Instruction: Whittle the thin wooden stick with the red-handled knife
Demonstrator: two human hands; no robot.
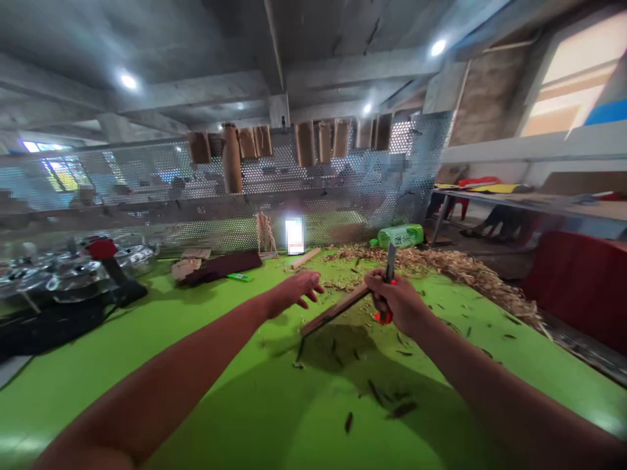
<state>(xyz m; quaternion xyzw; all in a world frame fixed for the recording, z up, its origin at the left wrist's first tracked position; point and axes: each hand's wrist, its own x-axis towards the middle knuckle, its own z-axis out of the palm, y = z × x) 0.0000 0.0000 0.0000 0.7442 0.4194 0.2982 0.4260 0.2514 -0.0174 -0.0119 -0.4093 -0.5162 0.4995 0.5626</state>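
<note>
My right hand (pixel 394 300) is closed around a utility knife (pixel 390 261) with red parts, its blade pointing up. The same hand also grips the upper end of a narrow wooden strip (pixel 336 311), which slants down to the left over the green table (pixel 235 405). A thin dark piece hangs or lies at the strip's lower end. My left hand (pixel 296 290) reaches forward to the left of the strip, fingers apart, touching nothing that I can see. Dark shavings (pixel 375 393) are scattered on the table beneath.
Pale shavings (pixel 455 264) are heaped along the back right, beside a green bottle (pixel 400 235). A lit phone (pixel 294 236) stands at the back near a short wood piece (pixel 305 258). Metal parts (pixel 73 277) and black cloth (pixel 59 326) lie left. A perforated panel (pixel 274 179) stands behind.
</note>
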